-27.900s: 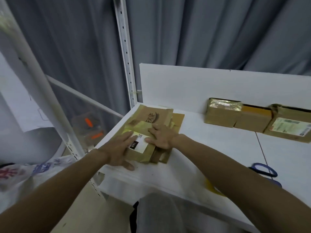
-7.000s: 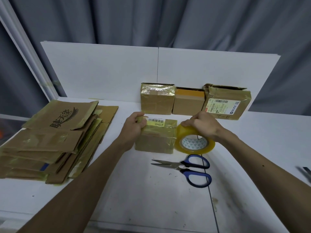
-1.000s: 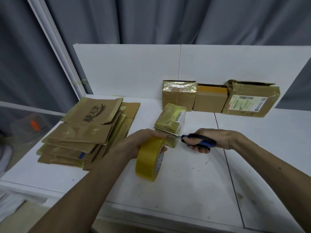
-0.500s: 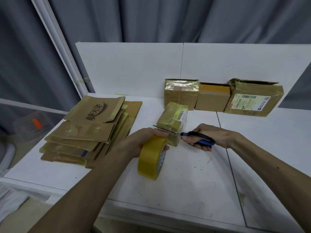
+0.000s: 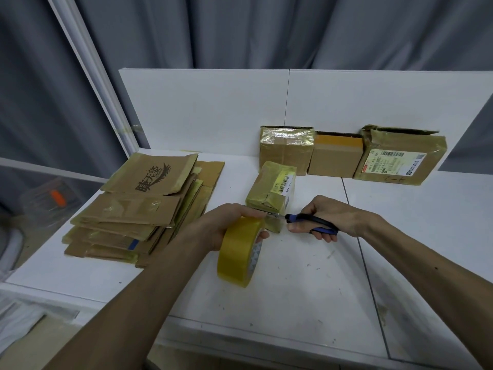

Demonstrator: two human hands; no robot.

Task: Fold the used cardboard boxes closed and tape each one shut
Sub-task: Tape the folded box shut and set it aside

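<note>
Left grip [image 5: 226, 225] and right grip [image 5: 328, 220] are bare, as are both slim forearms [image 5: 133, 297]; a small mole [image 5: 435, 268] dots the right.

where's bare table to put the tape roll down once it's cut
Bare tabletop runs from the tape roll to the front edge, and right of the scissors. Crowded: flattened cardboard stack at left, three boxes along the back panel, small box mid-table.
</note>
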